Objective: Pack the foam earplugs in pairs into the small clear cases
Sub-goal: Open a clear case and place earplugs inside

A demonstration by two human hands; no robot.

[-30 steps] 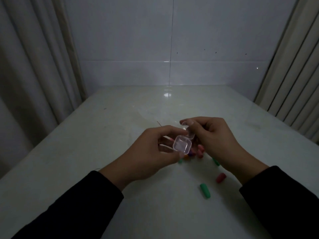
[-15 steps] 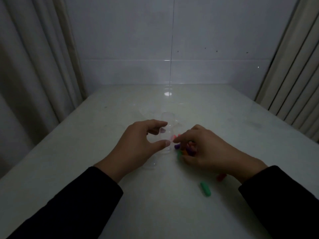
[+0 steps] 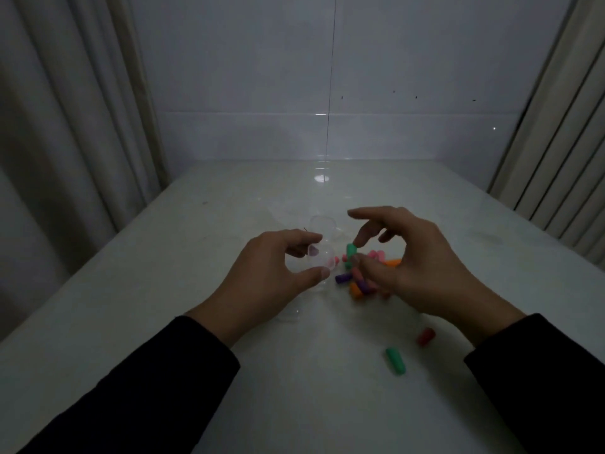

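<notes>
Dimly, left hand (image 3: 265, 276) cups a barely visible clear case (image 3: 319, 262); right hand (image 3: 409, 267) pinches a green earplug (image 3: 351, 252).

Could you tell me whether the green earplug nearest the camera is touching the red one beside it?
Apart. The head view shows bare table between the green earplug and the red earplug.

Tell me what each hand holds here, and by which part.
The right hand pinches a green earplug by its lower end. The left hand grips a small clear case by its sides, thumb against forefinger.
</notes>
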